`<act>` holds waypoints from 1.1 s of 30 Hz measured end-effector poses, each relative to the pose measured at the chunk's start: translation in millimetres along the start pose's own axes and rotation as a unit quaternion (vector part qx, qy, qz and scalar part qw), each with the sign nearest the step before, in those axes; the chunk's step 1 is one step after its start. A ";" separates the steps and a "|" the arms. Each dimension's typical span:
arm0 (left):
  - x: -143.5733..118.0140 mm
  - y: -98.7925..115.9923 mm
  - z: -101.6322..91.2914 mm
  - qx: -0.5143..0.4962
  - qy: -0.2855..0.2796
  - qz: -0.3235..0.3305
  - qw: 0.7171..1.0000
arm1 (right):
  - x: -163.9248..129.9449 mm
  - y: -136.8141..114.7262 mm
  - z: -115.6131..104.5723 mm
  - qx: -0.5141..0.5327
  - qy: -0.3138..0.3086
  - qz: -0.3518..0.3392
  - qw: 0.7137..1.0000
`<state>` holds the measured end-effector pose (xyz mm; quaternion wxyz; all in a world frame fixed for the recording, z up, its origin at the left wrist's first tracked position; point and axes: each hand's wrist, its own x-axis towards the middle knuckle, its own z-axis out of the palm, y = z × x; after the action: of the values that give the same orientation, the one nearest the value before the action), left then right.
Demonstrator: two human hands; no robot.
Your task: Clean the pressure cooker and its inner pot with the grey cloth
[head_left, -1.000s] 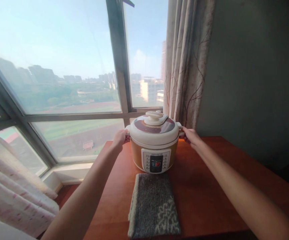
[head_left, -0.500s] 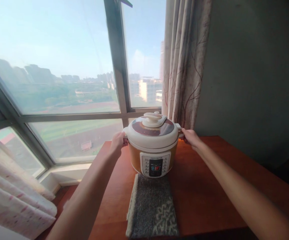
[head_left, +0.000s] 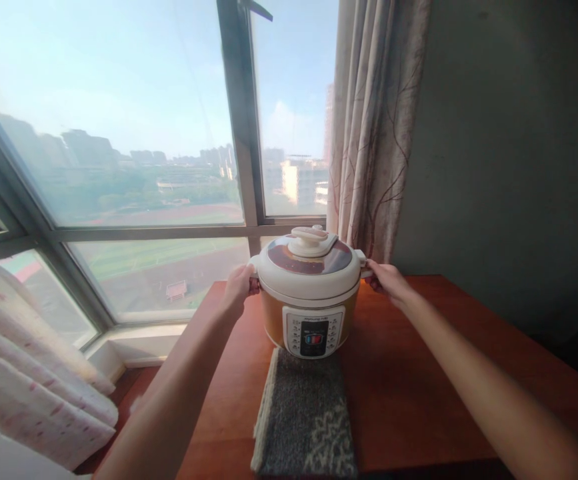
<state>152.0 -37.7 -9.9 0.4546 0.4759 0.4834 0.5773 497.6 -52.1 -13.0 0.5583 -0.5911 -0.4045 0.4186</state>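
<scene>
An orange and cream electric pressure cooker (head_left: pixel 311 293) stands at the far side of a reddish wooden table (head_left: pixel 409 373), its control panel facing me. My left hand (head_left: pixel 239 287) grips its left side handle. My right hand (head_left: pixel 386 280) grips its right side handle. The cooker's front lower edge sits over the far end of a grey woven mat (head_left: pixel 303 420) that lies on the table in front of it. The lid with its cream knob is on.
A large window (head_left: pixel 119 167) fills the left and centre, its sill just behind the table. A patterned curtain (head_left: pixel 373 127) hangs behind the cooker to the right. A grey wall (head_left: pixel 509 153) borders the table's right. Pink-flecked white fabric (head_left: pixel 33 380) lies low on the left.
The cooker has come slightly toward me with both hands on its handles; its front now overlaps the far end of the mat, where a second ago it stood just behind it.
</scene>
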 end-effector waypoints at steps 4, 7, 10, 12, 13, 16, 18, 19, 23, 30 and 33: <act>-0.8 -5.6 -1.9 0.011 -0.013 0.017 1.000 | -1.5 3.5 -0.6 0.020 -0.002 0.004 1.000; 2.2 -12.2 -1.0 0.031 -0.005 0.038 0.999 | -1.3 8.7 1.2 0.032 0.005 0.002 0.999; 4.0 -17.1 -1.0 0.067 0.004 0.070 0.995 | -2.5 15.9 2.2 0.043 0.006 0.000 0.999; 0.6 -20.7 -3.9 0.118 0.019 0.105 0.987 | -6.4 23.7 1.7 0.035 0.016 -0.028 0.999; -3.2 -23.9 -6.5 0.145 0.030 0.122 0.981 | -9.9 29.1 1.4 0.028 0.030 -0.056 0.998; -22.8 -44.5 -15.8 0.197 0.056 0.137 0.969 | -30.5 52.1 3.6 0.023 0.097 -0.158 0.982; -40.0 -68.0 -20.6 0.205 0.042 0.121 0.970 | -53.7 71.1 9.5 0.027 0.134 -0.187 0.973; -48.6 -81.5 -22.1 0.209 0.023 0.106 0.972 | -68.0 80.7 13.9 0.022 0.139 -0.191 0.971; -75.4 -129.7 -24.4 0.192 -0.034 0.054 0.979 | -134.6 111.4 36.9 -0.012 0.076 -0.202 0.976; -91.2 -148.8 -28.6 0.207 -0.032 0.062 0.976 | -220.9 132.5 70.6 -0.264 -0.206 -0.321 0.886; -93.9 -147.3 -29.6 0.222 -0.040 0.054 0.973 | -235.0 142.9 78.5 -0.365 -0.258 -0.323 0.834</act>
<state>144.8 -116.2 -168.5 0.3240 0.6131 0.5547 0.4598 349.1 -256.1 -147.6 0.2810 -0.4581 -0.8253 0.1735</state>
